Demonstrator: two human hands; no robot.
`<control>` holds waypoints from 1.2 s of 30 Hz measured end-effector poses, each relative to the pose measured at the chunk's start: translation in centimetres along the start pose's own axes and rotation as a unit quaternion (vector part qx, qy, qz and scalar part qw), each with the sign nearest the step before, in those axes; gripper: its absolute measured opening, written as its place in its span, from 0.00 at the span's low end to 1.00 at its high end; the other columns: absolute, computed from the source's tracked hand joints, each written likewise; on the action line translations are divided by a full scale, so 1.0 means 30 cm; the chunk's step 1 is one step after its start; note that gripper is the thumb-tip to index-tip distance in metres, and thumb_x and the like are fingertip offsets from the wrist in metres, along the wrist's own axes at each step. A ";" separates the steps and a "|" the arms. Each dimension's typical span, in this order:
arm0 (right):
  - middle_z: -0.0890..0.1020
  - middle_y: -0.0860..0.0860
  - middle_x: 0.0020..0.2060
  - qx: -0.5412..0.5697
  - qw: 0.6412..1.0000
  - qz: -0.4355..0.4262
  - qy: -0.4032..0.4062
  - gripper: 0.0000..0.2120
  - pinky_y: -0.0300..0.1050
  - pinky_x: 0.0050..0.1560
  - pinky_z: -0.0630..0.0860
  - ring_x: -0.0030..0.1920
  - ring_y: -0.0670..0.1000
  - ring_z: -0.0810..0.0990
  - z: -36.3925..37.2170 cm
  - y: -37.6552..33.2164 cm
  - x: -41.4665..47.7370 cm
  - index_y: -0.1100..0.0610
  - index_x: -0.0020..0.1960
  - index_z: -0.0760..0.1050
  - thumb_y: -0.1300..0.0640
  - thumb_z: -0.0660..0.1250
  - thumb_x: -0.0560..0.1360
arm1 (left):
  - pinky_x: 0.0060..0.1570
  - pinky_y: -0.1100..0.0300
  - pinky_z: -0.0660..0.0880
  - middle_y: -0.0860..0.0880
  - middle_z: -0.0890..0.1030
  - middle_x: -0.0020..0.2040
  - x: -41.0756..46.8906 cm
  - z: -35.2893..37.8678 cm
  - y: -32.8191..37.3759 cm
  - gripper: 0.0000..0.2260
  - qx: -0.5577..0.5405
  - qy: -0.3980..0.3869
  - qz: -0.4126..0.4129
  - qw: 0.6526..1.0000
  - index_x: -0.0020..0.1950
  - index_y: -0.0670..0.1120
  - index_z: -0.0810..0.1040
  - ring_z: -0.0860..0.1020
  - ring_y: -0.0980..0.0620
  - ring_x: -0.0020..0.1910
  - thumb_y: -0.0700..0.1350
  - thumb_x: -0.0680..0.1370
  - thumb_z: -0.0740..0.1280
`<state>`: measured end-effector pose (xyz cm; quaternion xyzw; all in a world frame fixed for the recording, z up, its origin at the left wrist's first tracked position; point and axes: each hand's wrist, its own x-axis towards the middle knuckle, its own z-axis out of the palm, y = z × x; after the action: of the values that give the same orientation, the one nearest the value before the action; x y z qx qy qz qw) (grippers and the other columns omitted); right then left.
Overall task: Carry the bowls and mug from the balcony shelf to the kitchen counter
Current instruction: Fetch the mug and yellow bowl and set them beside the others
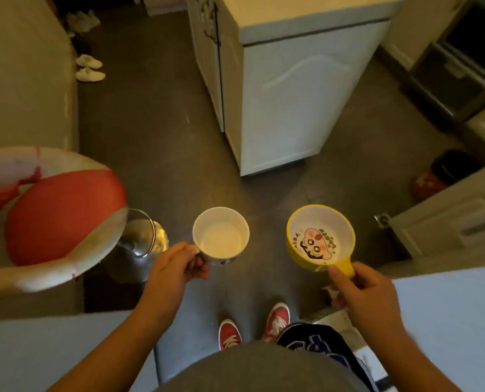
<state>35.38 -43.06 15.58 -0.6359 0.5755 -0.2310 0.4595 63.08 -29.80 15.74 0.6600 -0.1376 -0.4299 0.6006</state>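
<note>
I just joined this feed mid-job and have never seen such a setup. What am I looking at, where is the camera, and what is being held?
There is one picture, from a wide-angle camera on a person's head, looking down; no robot. The left hand holds a white mug by its handle. The right hand holds a yellow bowl with a cartoon face inside by its short handle. Both look empty. Below are the person's red shoes on a dark floor, with a white cabinet ahead.

Left hand (176, 267) is gripping a glossy ceramic-looking mug (221, 236); right hand (361, 290) is holding a smooth yellow plastic-looking bowl (320, 239). Shiny metal kettle (142, 244) is gleaming beside the left hand.
</note>
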 end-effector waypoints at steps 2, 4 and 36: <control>0.81 0.54 0.26 -0.012 0.999 0.022 0.029 0.09 0.35 0.24 0.75 0.26 0.53 0.81 -0.020 0.012 0.042 0.56 0.34 0.79 0.57 0.73 0.73 | 0.33 0.60 0.81 0.48 0.80 0.26 0.126 0.069 0.038 0.26 -0.008 -0.033 -0.007 0.999 0.25 0.47 0.78 0.80 0.52 0.28 0.36 0.81 0.56; 0.82 0.54 0.26 -0.021 0.997 0.043 0.058 0.09 0.46 0.29 0.80 0.28 0.56 0.82 -0.043 0.031 0.096 0.56 0.35 0.79 0.56 0.73 0.73 | 0.34 0.60 0.81 0.47 0.80 0.27 0.248 0.149 0.071 0.25 0.011 -0.066 0.009 0.998 0.25 0.49 0.77 0.80 0.52 0.29 0.36 0.81 0.56; 0.84 0.50 0.32 0.051 0.959 0.151 0.235 0.03 0.52 0.30 0.81 0.24 0.48 0.82 -0.309 -0.183 1.609 0.45 0.41 0.79 0.48 0.71 0.72 | 0.36 0.56 0.80 0.44 0.78 0.30 1.725 1.228 0.602 0.16 0.141 -0.248 -0.007 0.958 0.34 0.38 0.74 0.79 0.45 0.34 0.36 0.80 0.58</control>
<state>41.74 -92.06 13.27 -0.4451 0.7438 -0.3316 0.3724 72.80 -95.10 14.73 0.6120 -0.3367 -0.5603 0.4451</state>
